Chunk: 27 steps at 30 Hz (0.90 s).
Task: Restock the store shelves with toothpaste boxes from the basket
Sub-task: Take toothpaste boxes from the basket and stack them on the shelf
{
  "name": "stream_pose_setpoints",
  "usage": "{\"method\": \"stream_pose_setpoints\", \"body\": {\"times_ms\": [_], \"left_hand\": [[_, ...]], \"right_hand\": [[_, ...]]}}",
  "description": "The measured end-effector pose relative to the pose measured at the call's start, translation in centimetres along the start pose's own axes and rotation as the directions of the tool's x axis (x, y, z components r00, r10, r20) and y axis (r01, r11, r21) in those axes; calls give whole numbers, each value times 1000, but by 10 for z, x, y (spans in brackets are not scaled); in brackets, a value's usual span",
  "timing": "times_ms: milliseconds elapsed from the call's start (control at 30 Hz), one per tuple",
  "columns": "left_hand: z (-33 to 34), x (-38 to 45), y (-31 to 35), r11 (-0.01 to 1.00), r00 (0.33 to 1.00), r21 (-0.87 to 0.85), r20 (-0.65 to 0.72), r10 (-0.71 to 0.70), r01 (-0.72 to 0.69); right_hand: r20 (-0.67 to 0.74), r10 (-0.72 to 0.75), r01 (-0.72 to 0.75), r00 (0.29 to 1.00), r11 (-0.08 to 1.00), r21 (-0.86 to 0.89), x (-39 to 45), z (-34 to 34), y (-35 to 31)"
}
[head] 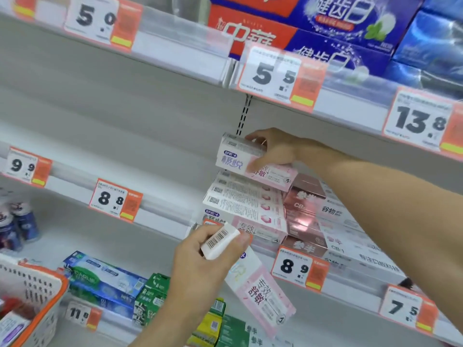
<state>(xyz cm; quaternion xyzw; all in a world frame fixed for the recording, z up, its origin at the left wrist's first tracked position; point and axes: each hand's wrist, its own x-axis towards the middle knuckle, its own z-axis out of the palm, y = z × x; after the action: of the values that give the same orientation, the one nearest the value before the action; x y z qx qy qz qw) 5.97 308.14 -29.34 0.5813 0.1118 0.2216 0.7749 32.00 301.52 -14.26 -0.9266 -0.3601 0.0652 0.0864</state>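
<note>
Now two pink toothpaste boxes held, right hand gripping one, left hand gripping another.

1 white-and-pink toothpaste box sits tilted atop the shelf stack; another identical box slants below; the white, orange-rimmed basket sits lower left.

Orange-edged price tags on rails; small blue-white bottles far left.

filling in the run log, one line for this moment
right hand: sets pink-white box on stack | left hand: holds another box | basket: lower left
</note>
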Motion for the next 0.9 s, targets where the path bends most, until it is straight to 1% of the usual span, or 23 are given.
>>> {"method": "stream_pose_setpoints", "body": {"times_ms": [67,200,367,467,700,900], "left_hand": [[0,4,-3,1000,1000,5,-10,10,-10],[-2,8,-7,1000,1000,17,-10,13,-13],[-4,10,-9,1000,1000,3,-18,17,-17],[-3,10,-10,1000,999,-1,-25,21,-21],[9,13,-12,998,997,-8,-47,55,-56],[20,14,-16,998,994,-3,-82,68,-69]], "right_hand": [[27,25,-26,999,999,29,8,13,6],[151,79,-84,985,996,27,20,31,17],[239,74,-82,968,996,24,20,24,14],[239,80,-86,968,996,17,18,24,13],[197,70,-89,978,992,89,12,30,15],[174,67,-76,982,996,48,7,33,12]]}}
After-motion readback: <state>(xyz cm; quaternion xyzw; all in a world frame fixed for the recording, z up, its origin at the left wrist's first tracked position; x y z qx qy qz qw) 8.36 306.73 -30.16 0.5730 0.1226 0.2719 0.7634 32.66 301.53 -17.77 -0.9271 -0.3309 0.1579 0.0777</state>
